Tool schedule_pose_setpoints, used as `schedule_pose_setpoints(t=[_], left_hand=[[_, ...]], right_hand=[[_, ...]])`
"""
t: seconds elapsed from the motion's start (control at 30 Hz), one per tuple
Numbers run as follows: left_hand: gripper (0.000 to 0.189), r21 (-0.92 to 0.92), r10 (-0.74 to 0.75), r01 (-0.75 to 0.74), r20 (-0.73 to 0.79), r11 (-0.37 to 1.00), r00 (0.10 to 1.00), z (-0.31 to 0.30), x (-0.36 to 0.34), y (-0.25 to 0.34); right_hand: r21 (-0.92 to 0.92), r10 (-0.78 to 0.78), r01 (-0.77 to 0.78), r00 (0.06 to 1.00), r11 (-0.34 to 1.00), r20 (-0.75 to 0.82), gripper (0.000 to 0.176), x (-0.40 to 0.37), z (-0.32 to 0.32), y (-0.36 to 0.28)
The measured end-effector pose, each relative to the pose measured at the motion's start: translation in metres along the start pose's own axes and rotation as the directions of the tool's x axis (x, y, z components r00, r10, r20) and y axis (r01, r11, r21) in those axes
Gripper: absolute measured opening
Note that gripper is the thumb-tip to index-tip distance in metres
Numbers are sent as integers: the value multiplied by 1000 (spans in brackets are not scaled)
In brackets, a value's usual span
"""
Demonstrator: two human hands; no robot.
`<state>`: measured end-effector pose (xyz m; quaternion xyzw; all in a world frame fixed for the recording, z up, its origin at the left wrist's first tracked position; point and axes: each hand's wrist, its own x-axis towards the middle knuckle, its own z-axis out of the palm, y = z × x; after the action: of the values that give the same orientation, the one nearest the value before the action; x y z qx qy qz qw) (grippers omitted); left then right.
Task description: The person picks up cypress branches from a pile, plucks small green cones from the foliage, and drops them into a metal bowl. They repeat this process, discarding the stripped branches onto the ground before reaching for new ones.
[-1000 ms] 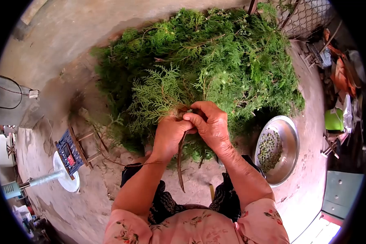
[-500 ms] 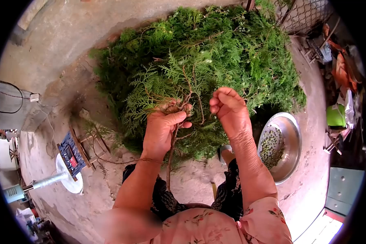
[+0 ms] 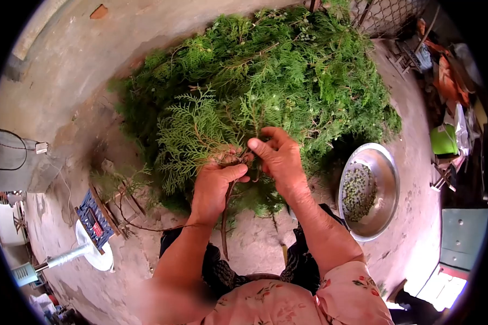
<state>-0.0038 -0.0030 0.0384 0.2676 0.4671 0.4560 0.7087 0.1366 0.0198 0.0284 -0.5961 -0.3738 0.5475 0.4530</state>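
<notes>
My left hand (image 3: 217, 181) is closed around a leafy evergreen branch (image 3: 192, 127); its bare brown stem hangs down below the fist toward my lap. Just right of it, my right hand (image 3: 282, 162) pinches with thumb and forefinger at a side sprig (image 3: 252, 111) of the same branch. What lies right between these fingertips is partly hidden. Beyond both hands spreads a big heap of cut green branches (image 3: 309, 81). To the right of my right forearm stands a metal basin (image 3: 385, 203) holding many small round green cones (image 3: 359, 192).
At left, a white-based pedestal fan (image 3: 100, 254) lies near a blue slatted seat (image 3: 95, 214). A loose twig (image 3: 141, 225) crosses beside my left forearm. Bags and a green container (image 3: 443, 140) line the right side. A person's shoe (image 3: 398, 292) shows at lower right.
My right hand has moved left to the branch and closed on a sprig. My left hand keeps its hold. The view has shifted slightly, and another person's leg and shoe have appeared at lower right.
</notes>
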Motion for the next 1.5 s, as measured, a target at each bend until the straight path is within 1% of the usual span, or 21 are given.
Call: schedule_pose_setpoints(t=[0.3, 0.47, 0.53, 0.57, 0.6, 0.63, 0.67, 0.7, 0.73, 0.8, 0.87, 0.9, 1.0, 1.07, 1.13, 1.2, 1.23, 1.27, 1.37, 1.4, 1.5], left_hand=[[32, -48, -60, 62, 49, 997, 997, -4, 7, -13], [27, 5, -84, 84, 15, 996, 996, -2, 11, -11], [23, 364, 16, -70, 150, 929, 989, -29, 19, -8], [22, 654, 74, -240, 271, 717, 960, -50, 27, 0], [17, 720, 232, -291, 182, 630, 955, -62, 26, 6], [11, 686, 514, -393, 32, 613, 857, -62, 19, 14], [8, 475, 623, -459, -278, 751, 731, -44, 8, 29], [12, 378, 579, -438, -528, 815, 622, -53, 12, 38], [15, 467, 706, -533, -533, 705, 466, -59, 13, 45], [14, 311, 747, -713, -497, 628, 441, -53, 5, 55], [15, 228, 738, -702, -174, 675, 652, -39, -2, 57], [18, 51, 587, -584, -82, 810, 806, -34, -8, 55], [20, 351, 394, -556, 437, 753, 809, -35, -16, 62], [19, 541, 93, -279, 346, 794, 934, -17, -23, 65], [17, 586, 115, -214, 201, 781, 973, -20, -9, 41], [17, 852, 342, -301, 155, 429, 927, -34, 10, 15], [21, 796, 488, -456, 237, 399, 840, -36, 20, 2], [21, 799, 493, -453, 231, 395, 839, -30, 21, 2], [23, 366, 189, -122, -153, 922, 970, -7, 20, 9], [23, 366, 193, -124, -159, 922, 968, -9, 23, 6], [11, -51, 128, -138, -157, 989, 979, -14, 32, -5]], right_hand=[[234, 100, -97, 995, 968, -2, 18, 6, -10, -9], [112, -98, 110, 989, 988, -112, 11, 9, -14, 4], [75, -105, 115, 986, 991, -133, 11, 13, -16, 9], [39, -111, 118, 982, 992, -156, 12, 16, -17, 11], [41, -115, 123, 980, 992, -161, 12, 19, -18, 15], [-48, -178, 172, 969, 984, -169, 12, 22, -19, 19], [-138, -237, 215, 956, 967, -172, 13, 22, -20, 22], [-143, -241, 216, 953, 966, -187, 13, 21, -20, 22], [-179, -224, 194, 960, 964, -166, 13, 20, -18, 21], [-219, -205, 172, 969, 961, -137, 13, 17, -15, 21], [-324, -268, 222, 958, 920, -105, 13, 13, -7, 22], [-364, -297, 249, 951, 898, -82, 13, 12, -4, 25], [-376, -294, 253, 954, 892, -55, 14, 7, 4, 27], [-386, -310, 271, 950, 882, -41, 14, 5, 6, 30], [-392, -328, 293, 944, 872, -23, 14, 3, 9, 29], [-385, -293, 267, 956, 884, -11, 12, -2, 12, 25], [-381, -295, 272, 956, 884, -2, 12, -4, 13, 25], [-376, -314, 292, 949, 879, 1, 12, -6, 15, 25], [-364, -327, 314, 945, 877, 28, 11, -10, 17, 22], [-363, -322, 315, 946, 877, 40, 11, -10, 17, 21], [-367, -317, 322, 945, 873, 76, 11, -9, 14, 20]])
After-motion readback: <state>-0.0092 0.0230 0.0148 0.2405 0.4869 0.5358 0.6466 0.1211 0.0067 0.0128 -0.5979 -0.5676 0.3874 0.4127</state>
